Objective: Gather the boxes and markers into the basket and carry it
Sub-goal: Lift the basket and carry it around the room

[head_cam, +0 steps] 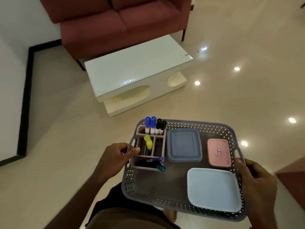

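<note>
Basket [165, 192] held level above the floor [66, 146], long axis running left to right. Left hand [113, 160] grips the left handle, fingers curled; right hand [257, 180] clasps the right rim. Inside: organiser [151, 146] at left with markers [155, 125] upright, caps up; three lidded boxes [184, 145] lying flat. Table [135, 70] stands ahead.

The right grip [255, 180] covers the basket [189, 125] handle beneath it; the pink box [219, 152] label nearby is too small to read.
</note>
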The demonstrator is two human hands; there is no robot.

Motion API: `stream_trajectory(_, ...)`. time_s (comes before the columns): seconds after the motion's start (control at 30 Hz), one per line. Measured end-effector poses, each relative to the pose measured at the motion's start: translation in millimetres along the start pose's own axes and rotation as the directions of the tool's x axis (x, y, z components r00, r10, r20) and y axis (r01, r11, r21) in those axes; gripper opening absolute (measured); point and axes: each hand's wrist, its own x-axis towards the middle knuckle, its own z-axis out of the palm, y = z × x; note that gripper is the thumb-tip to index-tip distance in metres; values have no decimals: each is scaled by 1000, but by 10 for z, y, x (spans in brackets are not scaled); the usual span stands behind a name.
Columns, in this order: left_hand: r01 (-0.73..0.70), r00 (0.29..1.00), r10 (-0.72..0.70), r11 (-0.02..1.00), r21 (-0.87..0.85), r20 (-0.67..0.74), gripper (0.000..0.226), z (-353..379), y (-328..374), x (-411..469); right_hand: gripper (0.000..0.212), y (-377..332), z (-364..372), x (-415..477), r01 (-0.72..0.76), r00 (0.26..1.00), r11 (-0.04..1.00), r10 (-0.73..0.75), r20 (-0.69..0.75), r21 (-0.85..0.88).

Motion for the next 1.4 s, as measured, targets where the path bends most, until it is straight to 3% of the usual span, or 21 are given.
stream_trajectory(0.43,77,994,-79,997,-23,-80,29,-392,-160,893,11,-619,1052,939,125,973,989,-108,203,-73)
stream_trajectory(0.6,102,992,-110,989,-108,-66,44,-630,-156,1203,9,-990,1489,1235,119,958,993,-108,266,-24)
stream_trajectory(0.83,149,975,-170,978,-148,-143,43,-853,-229,1571,23,-1200,2026,1571,108,912,990,-64,405,-86)
stream_trajectory(1.1,228,932,-282,944,-238,-227,34,-912,-234,1987,30,-1668,2686,2044,56,770,997,-14,638,-46)
stream_trajectory(1.3,301,903,-367,912,-279,-225,28,-940,-130,2411,51,-1804,3246,2621,-24,622,993,103,776,-113)
stream_trajectory(1.4,321,885,-420,862,-394,-199,40,-971,-116,2587,53,-1901,3465,2877,-44,520,987,155,840,-155)
